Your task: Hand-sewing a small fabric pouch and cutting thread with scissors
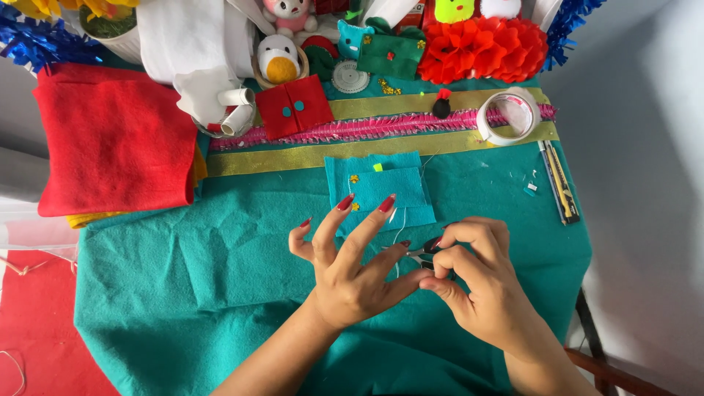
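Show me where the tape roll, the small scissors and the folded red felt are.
tape roll (pixel 488 126): head view, on its left rim.
small scissors (pixel 419 253): head view, metal blades between the fingers.
folded red felt (pixel 114 139): head view, middle of top face.

Table (pixel 568 253) under teal felt cloth (pixel 220 279).

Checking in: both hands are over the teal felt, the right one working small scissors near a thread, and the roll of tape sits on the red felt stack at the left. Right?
Not quite. The roll of tape lies at the right on the gold and pink ribbon band, not on the red felt stack. The head view shows it. The rest holds: left hand and right hand over the teal felt, the right working small scissors.
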